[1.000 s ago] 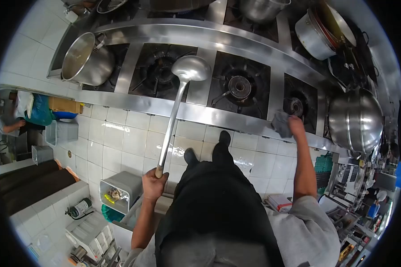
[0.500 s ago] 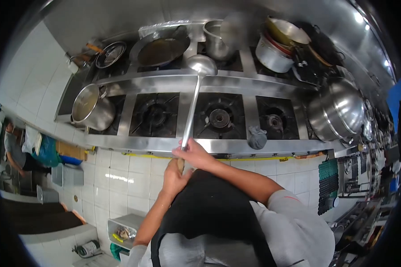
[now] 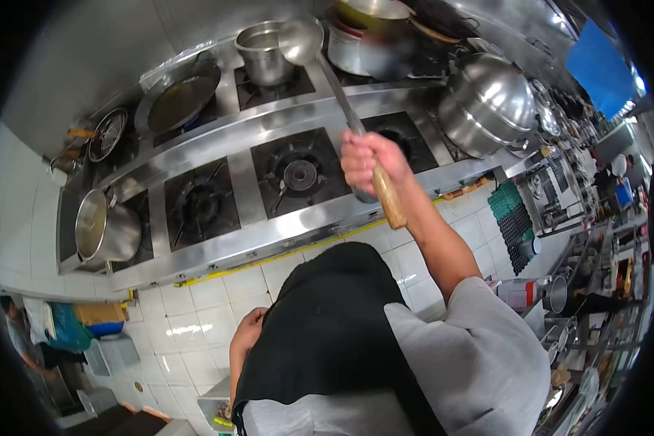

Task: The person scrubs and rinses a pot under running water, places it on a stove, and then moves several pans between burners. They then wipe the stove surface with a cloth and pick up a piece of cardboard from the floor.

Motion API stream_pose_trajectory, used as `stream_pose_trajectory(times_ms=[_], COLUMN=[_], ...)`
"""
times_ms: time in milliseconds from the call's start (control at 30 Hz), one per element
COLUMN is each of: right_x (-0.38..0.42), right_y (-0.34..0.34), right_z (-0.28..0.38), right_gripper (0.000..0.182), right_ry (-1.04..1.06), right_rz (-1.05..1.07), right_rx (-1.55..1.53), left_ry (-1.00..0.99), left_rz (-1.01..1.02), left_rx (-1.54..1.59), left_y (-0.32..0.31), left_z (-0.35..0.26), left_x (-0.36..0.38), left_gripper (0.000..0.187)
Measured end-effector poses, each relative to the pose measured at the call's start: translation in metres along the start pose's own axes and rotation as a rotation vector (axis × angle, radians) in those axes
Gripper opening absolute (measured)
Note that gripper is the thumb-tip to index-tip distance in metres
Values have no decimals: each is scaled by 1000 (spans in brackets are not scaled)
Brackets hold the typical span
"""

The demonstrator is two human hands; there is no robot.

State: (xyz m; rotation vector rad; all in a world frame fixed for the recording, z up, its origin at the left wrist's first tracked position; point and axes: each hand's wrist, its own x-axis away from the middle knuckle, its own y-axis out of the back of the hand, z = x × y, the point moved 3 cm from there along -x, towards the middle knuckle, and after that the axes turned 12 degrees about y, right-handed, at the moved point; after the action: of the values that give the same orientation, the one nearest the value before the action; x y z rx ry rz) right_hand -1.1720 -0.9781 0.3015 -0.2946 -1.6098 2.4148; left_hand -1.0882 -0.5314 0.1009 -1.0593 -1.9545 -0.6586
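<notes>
My right hand (image 3: pixel 370 163) is closed around a long steel ladle (image 3: pixel 341 94) with a wooden handle end, held out over the stove. The bowl of the ladle points up and away, appearing in front of the back burners beside a steel pot (image 3: pixel 267 62). The wooden end sticks out below my fist. Down by my black apron (image 3: pixel 327 320), my left hand (image 3: pixel 248 330) hangs at my side, apart from the ladle. Its fingers are mostly hidden by the apron.
The steel stove has several burners (image 3: pixel 299 175). A tall pot (image 3: pixel 109 231) stands at its left, a wok (image 3: pixel 178 102) at the back, and a domed steamer (image 3: pixel 487 105) at the right. Another person (image 3: pixel 25 338) is at far left. Shelves with kitchenware (image 3: pixel 596 269) line the right.
My left hand has let go of the ladle and dropped to my side. My right hand has carried the ladle forward and right, and the view has turned rightward.
</notes>
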Motion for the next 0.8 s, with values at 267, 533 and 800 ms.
stream_pose_trajectory(times_ms=[267,533,800], right_x=[60,-76,-155], right_y=[-14,-21,47], right_z=[0,289,413], right_gripper=[43,12,62], right_ry=[491,384,130], right_rz=[-481,-598,-249], right_rx=[960,1536,-260], left_ry=[-100,52,120], left_rz=[-205,-160,-341], left_rx=[128,108,486], left_y=[34,61,30], left_z=[12,75,120], left_x=[-27,-68,-59], left_gripper=[41,38,51])
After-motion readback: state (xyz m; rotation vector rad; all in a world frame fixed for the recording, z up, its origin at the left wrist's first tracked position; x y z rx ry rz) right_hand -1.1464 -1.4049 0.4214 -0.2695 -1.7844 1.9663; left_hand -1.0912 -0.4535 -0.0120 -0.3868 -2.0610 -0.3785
